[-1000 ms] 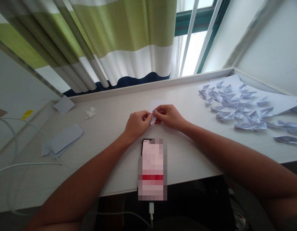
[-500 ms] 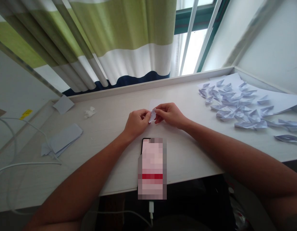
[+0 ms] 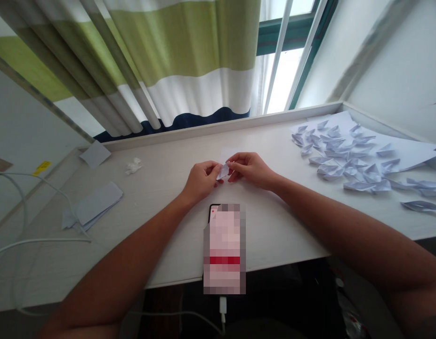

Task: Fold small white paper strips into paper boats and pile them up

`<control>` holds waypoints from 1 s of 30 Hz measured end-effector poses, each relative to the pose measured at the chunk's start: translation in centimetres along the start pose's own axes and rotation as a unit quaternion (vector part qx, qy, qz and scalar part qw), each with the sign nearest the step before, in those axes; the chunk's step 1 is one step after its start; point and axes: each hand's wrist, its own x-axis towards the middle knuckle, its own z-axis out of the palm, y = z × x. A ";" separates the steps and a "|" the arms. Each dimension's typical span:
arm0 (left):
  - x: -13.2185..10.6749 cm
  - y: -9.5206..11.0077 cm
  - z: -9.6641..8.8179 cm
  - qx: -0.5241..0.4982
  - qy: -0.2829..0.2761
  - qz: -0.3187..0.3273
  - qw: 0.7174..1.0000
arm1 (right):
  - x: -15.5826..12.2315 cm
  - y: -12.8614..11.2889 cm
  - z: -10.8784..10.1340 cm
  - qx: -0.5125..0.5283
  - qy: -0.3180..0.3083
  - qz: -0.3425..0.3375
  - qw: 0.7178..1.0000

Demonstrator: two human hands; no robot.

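Note:
Both my hands meet over the middle of the white desk [image 3: 161,197]. My left hand [image 3: 201,180] and my right hand [image 3: 249,169] pinch a small folded piece of white paper [image 3: 223,171] between their fingertips, just above the desk top. A flat white paper slip [image 3: 229,154] lies on the desk right behind the hands. A phone [image 3: 224,247] lies in front of my wrists at the desk's near edge, with a cable plugged into its lower end.
Several small folded paper boats [image 3: 340,153] are piled on large white sheets at the right. A stack of paper strips [image 3: 92,207] lies at the left, with a crumpled scrap [image 3: 133,165] and a white cable [image 3: 34,242]. Striped curtain and window stand behind.
The folded paper has turned slightly between my fingertips; both hands have stayed in the same place over the desk.

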 end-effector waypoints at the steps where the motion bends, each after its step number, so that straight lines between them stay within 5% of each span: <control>1: 0.0 0.1 0.0 -0.007 -0.001 -0.004 1.000 | 0.0 0.0 0.0 0.003 0.001 0.002 1.000; 11: 0.7 0.1 -1.1 -0.045 0.083 -0.027 0.995 | -0.1 -0.8 -1.0 0.013 0.026 0.004 1.000; 20: 2.2 2.5 -1.1 0.115 -0.073 0.184 0.973 | -2.4 -3.3 -3.4 0.077 0.077 0.002 0.994; 25: 3.5 5.1 3.0 0.105 -0.108 0.256 0.955 | -8.4 -3.5 -7.0 0.097 0.137 -0.008 0.986; 30: 2.8 7.8 11.2 0.099 -0.220 0.290 0.926 | -17.3 -2.6 -11.2 0.080 0.247 -0.025 0.965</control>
